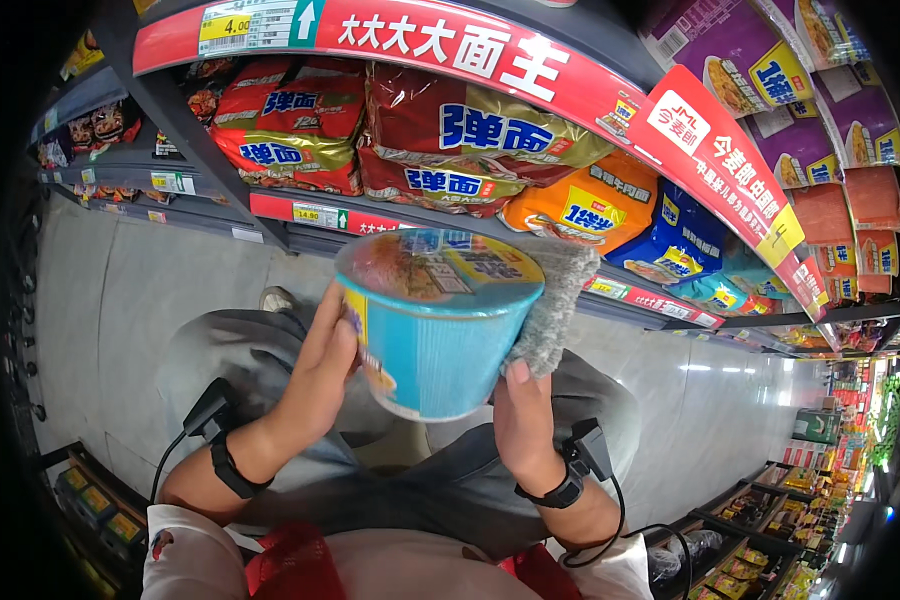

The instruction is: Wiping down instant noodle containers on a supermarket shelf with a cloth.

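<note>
A blue instant noodle cup [435, 337] with a shiny printed lid is held up over my lap, slightly tilted. My left hand [330, 345] grips its left side, with most fingers hidden behind the cup. On the other side, my right hand [525, 405] holds a grey fluffy cloth [559, 307] against the cup's wall. The thumb shows at the lower end of the cloth, while the remaining fingers are out of sight behind it. Each wrist wears a black strap with a small device and a cable.
A shelf edge with a red label strip [450, 41] runs above the cup. Below it lie red noodle multipacks [292, 127], an orange pack [585, 202] and a blue pack [671, 232]. Purple noodle cups [787, 150] are stacked at right. Low display racks [750, 525] stand behind me.
</note>
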A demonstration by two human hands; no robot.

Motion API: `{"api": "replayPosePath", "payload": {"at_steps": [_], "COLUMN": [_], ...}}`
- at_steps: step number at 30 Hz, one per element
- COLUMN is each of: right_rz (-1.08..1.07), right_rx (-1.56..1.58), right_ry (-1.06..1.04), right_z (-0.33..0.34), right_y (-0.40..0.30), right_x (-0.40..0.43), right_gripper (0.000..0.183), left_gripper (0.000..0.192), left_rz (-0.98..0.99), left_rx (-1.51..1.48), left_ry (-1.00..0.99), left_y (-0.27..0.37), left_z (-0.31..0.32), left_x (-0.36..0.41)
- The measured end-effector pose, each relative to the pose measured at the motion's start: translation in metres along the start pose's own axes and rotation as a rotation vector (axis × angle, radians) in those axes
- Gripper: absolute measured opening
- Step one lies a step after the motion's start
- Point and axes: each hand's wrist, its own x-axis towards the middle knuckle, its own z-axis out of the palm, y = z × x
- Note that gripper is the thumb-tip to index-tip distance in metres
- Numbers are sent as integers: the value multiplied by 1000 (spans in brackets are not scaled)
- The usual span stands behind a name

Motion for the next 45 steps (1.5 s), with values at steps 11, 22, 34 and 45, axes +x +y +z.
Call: {"api": "replayPosePath", "payload": {"at_steps": [11, 22, 34, 45], "right_rz": [158, -5, 148, -184], "right_rx": [425, 46, 375, -219], "right_ry": [-282, 25, -17, -88], "right_z": [-16, 4, 8, 6], "right_y": [7, 1, -10, -3], "right_x": [3, 3, 5, 0], "right_gripper": [55, 65, 52, 61], "left_gripper": [106, 101, 100, 95], "left_rz": [-23, 140, 18, 16], "left_rx": [14, 135, 68, -58], "left_ry": [-232, -83, -180, -129], "left_y": [-3, -1, 1, -2], "left_z": [-15, 1, -6, 0], "left_x": [-9, 1, -2, -2]}}
